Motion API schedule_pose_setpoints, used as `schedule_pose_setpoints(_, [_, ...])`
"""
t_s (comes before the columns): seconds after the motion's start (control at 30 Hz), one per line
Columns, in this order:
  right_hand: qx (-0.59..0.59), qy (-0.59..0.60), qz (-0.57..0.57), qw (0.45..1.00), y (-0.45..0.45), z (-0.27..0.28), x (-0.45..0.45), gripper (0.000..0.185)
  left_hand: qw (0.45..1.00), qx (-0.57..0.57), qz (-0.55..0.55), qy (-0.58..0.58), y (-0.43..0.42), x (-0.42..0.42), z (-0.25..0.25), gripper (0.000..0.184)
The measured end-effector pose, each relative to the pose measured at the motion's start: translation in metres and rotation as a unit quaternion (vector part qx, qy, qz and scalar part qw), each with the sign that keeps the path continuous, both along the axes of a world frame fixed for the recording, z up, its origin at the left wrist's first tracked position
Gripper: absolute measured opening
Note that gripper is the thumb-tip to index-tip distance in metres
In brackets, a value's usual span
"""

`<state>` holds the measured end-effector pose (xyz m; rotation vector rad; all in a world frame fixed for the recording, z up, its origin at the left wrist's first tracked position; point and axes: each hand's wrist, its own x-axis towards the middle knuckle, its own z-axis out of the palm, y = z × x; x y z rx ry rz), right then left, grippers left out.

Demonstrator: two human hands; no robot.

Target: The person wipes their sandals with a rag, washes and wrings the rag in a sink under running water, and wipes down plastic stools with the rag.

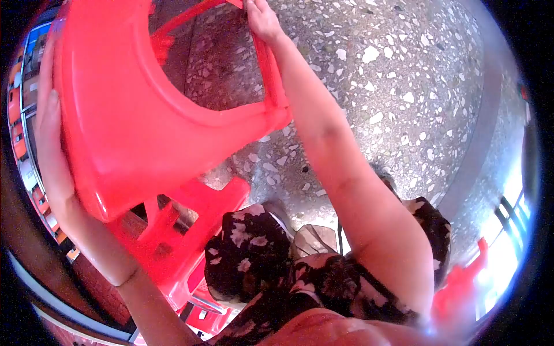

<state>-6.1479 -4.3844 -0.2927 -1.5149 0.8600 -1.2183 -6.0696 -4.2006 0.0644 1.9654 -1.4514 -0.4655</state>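
Note:
A large red plastic chair (115,104) is tilted in front of me, its smooth broad panel and a curved cutout facing up. Along the chair's left edge lies my left hand (49,115), fingers stretched and pressed against its side, partly hidden by the rim. My right hand (263,20) reaches across to the far side and is closed round a narrow red bar of the same chair near the top of the view. Below the panel, more red plastic furniture (202,202) shows, partly covered; its exact kind is hard to make out.
Speckled stone floor (381,104) spreads ahead and to the right. Shelving with orange and white items (23,138) stands at the far left. A blurred red object (459,288) is at the lower right, near bright light. My floral-clothed legs (248,254) are close below the chair.

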Motion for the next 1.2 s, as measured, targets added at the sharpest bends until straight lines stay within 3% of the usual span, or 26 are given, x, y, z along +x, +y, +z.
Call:
schedule_pose_setpoints(0.1, [-0.023,-0.035,0.018,0.999,0.049,0.018,-0.037,0.038,1.0,-0.009,0.01,0.025,0.001,-0.003,-0.002,0.054])
schedule_pose_setpoints(0.17, [0.022,0.019,0.016,0.999,0.113,0.026,-0.075,0.04,0.999,-0.015,0.015,0.038,0.002,-0.006,-0.004,0.053])
schedule_pose_setpoints(0.23, [0.074,0.056,0.041,0.995,0.168,0.031,-0.109,0.035,0.999,-0.024,-0.017,-0.014,0.002,-0.003,-0.003,0.052])
schedule_pose_setpoints(0.3, [0.186,-0.043,0.129,0.973,0.203,0.052,-0.141,0.03,0.995,-0.01,-0.008,-0.103,0.005,0.007,-0.001,0.054])
schedule_pose_setpoints(0.37, [0.221,-0.054,0.112,0.967,0.237,0.069,-0.145,0.027,0.985,0.009,-0.03,-0.169,0.002,0.01,0.001,0.062])
schedule_pose_setpoints(0.43, [0.096,-0.056,0.091,0.99,0.238,0.11,-0.137,0.024,0.983,0.007,-0.044,-0.176,0.002,0.019,-0.002,0.06])
schedule_pose_setpoints(0.57, [-0.151,-0.12,0.173,0.966,0.182,0.198,-0.103,0.026,0.97,0.0,-0.056,-0.236,0.006,0.018,0.0,0.06])
schedule_pose_setpoints(0.67, [-0.267,-0.155,0.072,0.948,0.117,0.248,-0.041,0.024,0.964,0.006,-0.058,-0.258,0.006,0.019,0.0,0.061])
schedule_pose_setpoints(0.7, [-0.224,-0.13,0.071,0.963,0.091,0.254,-0.024,0.025,0.968,0.013,-0.057,-0.245,0.006,0.018,0.0,0.062])
schedule_pose_setpoints(0.73, [-0.322,0.046,-0.005,0.945,0.054,0.238,0.019,0.027,0.969,0.018,-0.051,-0.239,0.005,0.018,-0.001,0.062])
schedule_pose_setpoints(0.77, [-0.21,0.193,0.1,0.953,0.024,0.276,0.006,0.043,0.969,0.02,-0.05,-0.241,0.003,0.018,0.0,0.062])
schedule_pose_setpoints(0.8, [-0.204,0.112,0.093,0.968,-0.009,0.26,0.032,0.044,0.971,0.017,-0.049,-0.235,0.003,0.016,0.0,0.062])
schedule_pose_setpoints(0.83, [-0.16,-0.051,0.103,0.98,-0.031,0.239,0.063,0.04,0.972,0.012,-0.049,-0.228,0.002,0.014,0.0,0.062])
schedule_pose_setpoints(0.9, [-0.215,-0.14,0.038,0.966,-0.003,0.252,0.041,0.043,0.972,0.02,-0.041,-0.229,0.001,0.012,0.001,0.062])
schedule_pose_setpoints(0.97, [-0.289,-0.126,0.088,0.945,0.054,0.262,-0.014,0.026,0.973,0.024,-0.03,-0.228,0.0,0.013,0.002,0.063])
schedule_pose_setpoints(1.0, [-0.304,-0.096,0.012,0.948,0.094,0.256,-0.037,0.023,0.973,0.022,-0.033,-0.227,0.0,0.013,0.001,0.063])
schedule_pose_setpoints(1.03, [-0.213,-0.124,0.17,0.954,0.12,0.261,-0.07,0.022,0.973,0.02,-0.037,-0.227,-0.001,0.014,0.0,0.063])
schedule_pose_setpoints(1.1, [-0.208,-0.133,0.165,0.955,0.17,0.247,-0.103,0.025,0.973,0.023,-0.036,-0.229,0.0,0.013,0.0,0.063])
schedule_pose_setpoints(1.13, [-0.18,-0.056,0.252,0.949,0.186,0.25,-0.132,0.025,0.972,0.025,-0.032,-0.23,0.0,0.013,0.0,0.063])
schedule_pose_setpoints(1.2, [-0.147,-0.102,0.25,0.951,0.193,0.251,-0.137,0.023,0.972,0.018,-0.036,-0.232,0.0,0.015,0.0,0.063])
